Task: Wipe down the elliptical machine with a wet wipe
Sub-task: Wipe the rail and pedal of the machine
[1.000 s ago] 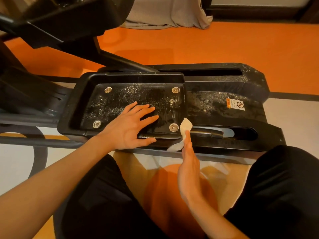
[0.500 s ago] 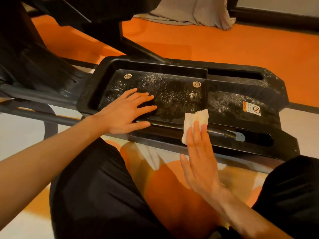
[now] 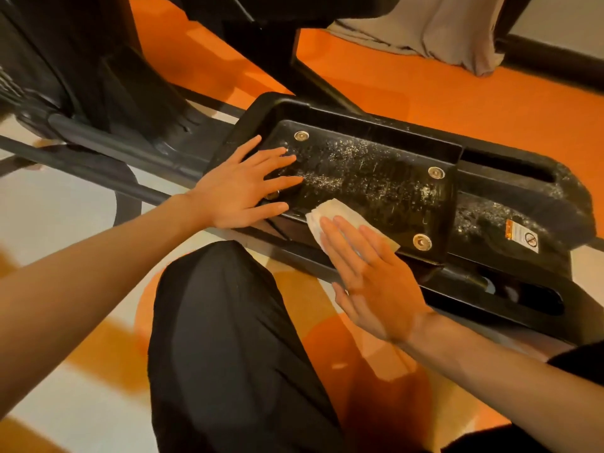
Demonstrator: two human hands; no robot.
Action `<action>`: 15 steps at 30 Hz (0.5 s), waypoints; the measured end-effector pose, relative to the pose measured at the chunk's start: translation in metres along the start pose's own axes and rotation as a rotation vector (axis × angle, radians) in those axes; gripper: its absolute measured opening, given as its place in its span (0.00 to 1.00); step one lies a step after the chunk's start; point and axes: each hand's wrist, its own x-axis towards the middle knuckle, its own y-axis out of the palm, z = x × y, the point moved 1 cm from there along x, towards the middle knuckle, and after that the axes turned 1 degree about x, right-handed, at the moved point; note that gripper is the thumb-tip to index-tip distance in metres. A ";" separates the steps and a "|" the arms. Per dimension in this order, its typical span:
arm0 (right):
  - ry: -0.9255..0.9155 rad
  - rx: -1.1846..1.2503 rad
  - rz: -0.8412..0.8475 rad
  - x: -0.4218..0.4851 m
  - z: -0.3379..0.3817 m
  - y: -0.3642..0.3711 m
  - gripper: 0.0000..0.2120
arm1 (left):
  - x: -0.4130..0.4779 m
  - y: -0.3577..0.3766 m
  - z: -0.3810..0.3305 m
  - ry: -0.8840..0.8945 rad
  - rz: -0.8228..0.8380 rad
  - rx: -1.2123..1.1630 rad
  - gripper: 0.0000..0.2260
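Left hand: my left hand lies flat on the left end of the foot pedal, fingers spread and pointing right along the tread. It holds nothing.
Right hand: my right hand is flat, fingers straight and close together, pressing the wet wipe down.
Wet wipe: white and folded, on the near edge of the tread plate. Its far part shows beyond my fingertips and the rest is under my fingers. It sits just beside my left thumb tip, not touching it.
Foot pedal: black and tray-shaped with a raised rim. The tread is speckled with pale residue, densest across the middle.
Bolts: round metal bolts mark the tread corners. Three are in full view and a fourth is partly hidden under my left hand.
Warning sticker: a small label on the dusty black housing right of the tread.
Elliptical machine: the black frame of the elliptical machine and its rails occupy the upper left.
Knee: my knee, in black trousers, is below both hands.
Floor: the floor is orange beyond the pedal, with orange and pale areas near me.
Grey cloth: a grey cloth hangs at the top right, reaching the floor.
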 end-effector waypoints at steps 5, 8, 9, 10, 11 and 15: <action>-0.127 -0.137 0.038 -0.054 -0.048 0.010 0.33 | -0.001 0.005 0.001 0.010 -0.037 0.027 0.31; -0.150 -0.206 0.060 -0.074 -0.061 0.017 0.33 | 0.000 0.007 0.000 0.004 -0.043 0.042 0.32; -0.144 -0.210 0.055 -0.068 -0.057 0.019 0.31 | 0.000 0.007 0.000 0.000 -0.046 0.043 0.32; -0.127 -0.186 0.053 -0.057 -0.047 0.019 0.30 | 0.000 0.007 0.000 -0.006 -0.047 0.045 0.32; -0.124 -0.156 0.051 -0.042 -0.035 0.020 0.30 | 0.000 0.007 0.000 -0.012 -0.047 0.048 0.32; -0.218 -0.219 0.087 0.023 0.015 0.034 0.35 | -0.002 0.005 0.001 -0.026 -0.038 0.044 0.31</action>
